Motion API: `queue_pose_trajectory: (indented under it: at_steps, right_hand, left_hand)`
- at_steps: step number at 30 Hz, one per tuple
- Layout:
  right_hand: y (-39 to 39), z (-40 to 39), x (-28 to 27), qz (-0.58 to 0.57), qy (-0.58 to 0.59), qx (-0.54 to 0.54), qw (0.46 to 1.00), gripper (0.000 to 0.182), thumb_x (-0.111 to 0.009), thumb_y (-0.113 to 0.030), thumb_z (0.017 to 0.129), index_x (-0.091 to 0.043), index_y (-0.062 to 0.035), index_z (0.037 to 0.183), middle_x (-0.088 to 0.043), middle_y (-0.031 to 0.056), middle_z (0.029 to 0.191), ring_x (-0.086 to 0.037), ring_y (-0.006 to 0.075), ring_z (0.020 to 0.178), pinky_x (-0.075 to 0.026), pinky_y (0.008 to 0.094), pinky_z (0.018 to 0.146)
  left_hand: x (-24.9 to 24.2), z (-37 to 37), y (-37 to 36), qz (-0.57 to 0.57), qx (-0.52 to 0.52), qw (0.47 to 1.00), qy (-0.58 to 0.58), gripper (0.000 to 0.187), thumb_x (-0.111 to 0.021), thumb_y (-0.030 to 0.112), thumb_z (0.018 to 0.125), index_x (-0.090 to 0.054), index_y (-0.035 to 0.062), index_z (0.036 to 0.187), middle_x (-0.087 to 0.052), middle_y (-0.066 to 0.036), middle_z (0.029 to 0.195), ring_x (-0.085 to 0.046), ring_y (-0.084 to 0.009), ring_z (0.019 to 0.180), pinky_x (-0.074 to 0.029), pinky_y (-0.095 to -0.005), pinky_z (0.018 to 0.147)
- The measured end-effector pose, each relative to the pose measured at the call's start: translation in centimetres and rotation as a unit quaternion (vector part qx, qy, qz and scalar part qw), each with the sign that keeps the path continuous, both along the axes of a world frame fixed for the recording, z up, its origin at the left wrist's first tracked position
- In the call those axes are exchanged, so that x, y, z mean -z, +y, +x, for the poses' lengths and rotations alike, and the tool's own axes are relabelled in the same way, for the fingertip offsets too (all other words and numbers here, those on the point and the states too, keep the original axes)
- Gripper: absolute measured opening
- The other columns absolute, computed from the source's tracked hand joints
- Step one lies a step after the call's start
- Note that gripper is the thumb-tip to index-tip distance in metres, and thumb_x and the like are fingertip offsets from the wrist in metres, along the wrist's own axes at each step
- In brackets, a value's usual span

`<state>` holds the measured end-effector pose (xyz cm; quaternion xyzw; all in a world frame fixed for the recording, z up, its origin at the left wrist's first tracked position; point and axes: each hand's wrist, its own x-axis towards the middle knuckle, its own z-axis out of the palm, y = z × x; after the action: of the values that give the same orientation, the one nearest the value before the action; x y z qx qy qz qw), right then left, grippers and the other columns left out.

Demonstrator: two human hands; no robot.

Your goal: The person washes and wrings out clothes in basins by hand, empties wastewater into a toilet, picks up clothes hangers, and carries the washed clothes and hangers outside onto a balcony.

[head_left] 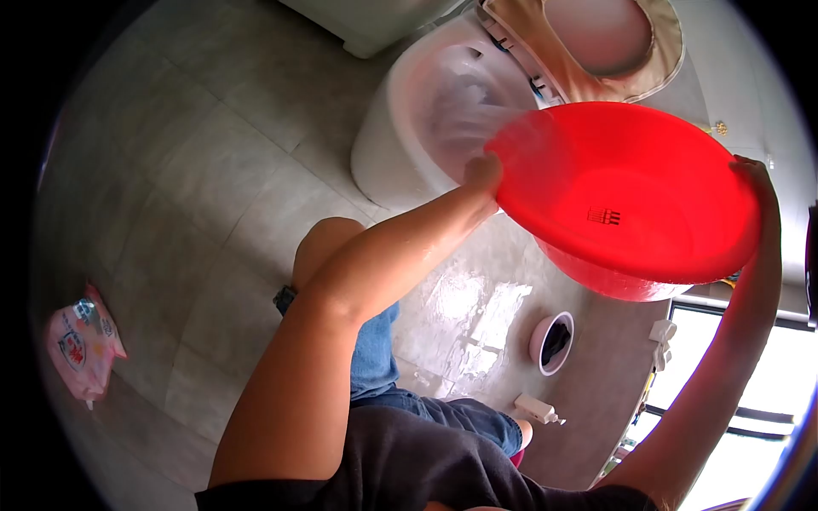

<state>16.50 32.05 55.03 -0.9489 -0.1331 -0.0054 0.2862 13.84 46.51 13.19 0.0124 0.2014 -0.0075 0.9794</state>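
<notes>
A large red plastic basin (pixel 648 196) is tilted over the edge of the white toilet (pixel 383 128). Water streams from the basin's lip into the toilet bowl. My left hand (pixel 484 177) is closed on the rim at the near left, beside the pouring lip. On the far right side, my right hand (pixel 754 175) grips the rim; its fingers are partly hidden behind the basin wall. The raised toilet seat with a tan cover (pixel 669 64) stands behind the basin.
Wet grey floor tiles (pixel 460 307) shine below the basin. A small pink-white bowl (pixel 537 345) with dark cloth and a white bottle (pixel 535 408) are on the floor. A pink detergent bag (pixel 83 345) lies at left.
</notes>
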Motion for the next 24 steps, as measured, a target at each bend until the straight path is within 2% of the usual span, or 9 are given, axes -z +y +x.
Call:
queue_pose_trajectory:
  at_steps: [3,4,6,9,12,15,17,20,24]
  right_hand:
    - [-2.5,0.3,0.3,0.015,0.044,0.01,0.999,0.036,-0.058,-0.025,0.085,-0.057,-0.0008,0.111,-0.06,0.0121,0.102,-0.057,0.0195,0.096,-0.044,0.0314,0.088]
    - [-3.9,0.4,0.6,0.026,0.068,0.017,0.997,0.035,-0.058,-0.024,0.085,-0.057,-0.0007,0.111,-0.06,0.012,0.102,-0.057,0.0192,0.096,-0.044,0.0311,0.087]
    - [-7.5,0.3,1.7,0.057,0.135,0.035,0.989,0.033,-0.057,-0.023,0.086,-0.058,-0.0004,0.11,-0.061,0.012,0.101,-0.057,0.0186,0.095,-0.045,0.0307,0.086]
    - [-14.2,0.1,5.0,0.129,0.206,0.073,0.967,0.03,-0.056,-0.021,0.087,-0.059,-0.0001,0.109,-0.062,0.012,0.1,-0.058,0.0178,0.094,-0.046,0.03,0.085]
    - [-21.2,-1.7,11.1,0.192,0.201,0.121,0.953,0.028,-0.059,-0.018,0.086,-0.061,-0.0002,0.108,-0.062,0.009,0.09,-0.059,0.0157,0.082,-0.048,0.0275,0.075]
    - [-27.9,-3.5,20.0,0.252,0.194,0.174,0.932,0.027,-0.062,-0.014,0.085,-0.062,-0.0002,0.108,-0.063,0.006,0.08,-0.061,0.0135,0.07,-0.05,0.0251,0.065]
    - [-31.6,-3.5,27.2,0.265,0.154,0.24,0.921,0.03,-0.063,-0.01,0.083,-0.061,0.0005,0.111,-0.065,0.0073,0.084,-0.062,0.015,0.07,-0.052,0.0252,0.065]
    - [-30.4,-5.5,32.2,0.311,0.083,0.296,0.899,0.039,-0.068,-0.011,0.079,-0.06,0.0013,0.115,-0.066,0.0103,0.092,-0.064,0.0166,0.074,-0.053,0.0277,0.068]
    - [-32.2,-4.9,35.3,0.287,-0.006,0.342,0.895,0.044,-0.071,-0.011,0.075,-0.06,0.0015,0.115,-0.066,0.013,0.094,-0.064,0.017,0.077,-0.052,0.0282,0.07]
  left_hand:
    - [-1.3,0.8,1.0,-0.116,-0.007,0.986,-0.118,0.035,-0.038,0.013,0.092,-0.046,-0.004,0.121,-0.054,-0.02,0.117,-0.059,-0.0302,0.101,-0.052,-0.0403,0.081]
    - [-2.5,0.6,2.0,-0.08,0.009,0.993,-0.091,0.034,-0.04,0.013,0.09,-0.047,-0.0041,0.119,-0.055,-0.019,0.114,-0.059,-0.0293,0.1,-0.052,-0.04,0.081]
    - [-5.6,-0.8,4.5,-0.006,0.044,0.998,-0.037,0.033,-0.044,0.011,0.086,-0.051,-0.0044,0.115,-0.058,-0.018,0.109,-0.06,-0.0275,0.098,-0.052,-0.0394,0.08]
    - [-9.6,-2.9,6.0,0.197,0.02,0.976,-0.093,0.034,-0.053,0.012,0.076,-0.054,-0.0075,0.103,-0.059,-0.019,0.103,-0.062,-0.0243,0.088,-0.052,-0.0388,0.071]
    - [-11.8,-3.1,5.7,0.464,0.058,0.883,-0.035,0.031,-0.06,0.015,0.066,-0.057,-0.0091,0.087,-0.06,-0.018,0.092,-0.061,-0.0216,0.072,-0.049,-0.038,0.06]
    - [-12.9,-3.6,4.3,0.533,-0.001,0.839,-0.11,0.027,-0.067,0.016,0.06,-0.057,-0.0082,0.067,-0.06,-0.014,0.072,-0.058,-0.0213,0.06,-0.047,-0.0367,0.055]
    - [-11.7,-2.1,4.6,0.635,0.028,0.765,-0.104,0.029,-0.067,0.014,0.059,-0.057,-0.0092,0.073,-0.061,-0.014,0.074,-0.059,-0.0211,0.063,-0.048,-0.0348,0.056]
    - [-10.5,-1.3,4.7,0.594,0.055,0.781,-0.183,0.037,-0.065,0.01,0.061,-0.055,-0.01,0.091,-0.062,-0.013,0.08,-0.061,-0.0189,0.068,-0.049,-0.0301,0.062]
    - [-7.0,0.5,3.3,0.616,0.066,0.769,-0.158,0.032,-0.062,0.008,0.068,-0.055,-0.0063,0.096,-0.063,-0.013,0.087,-0.062,-0.0181,0.073,-0.05,-0.0296,0.065]
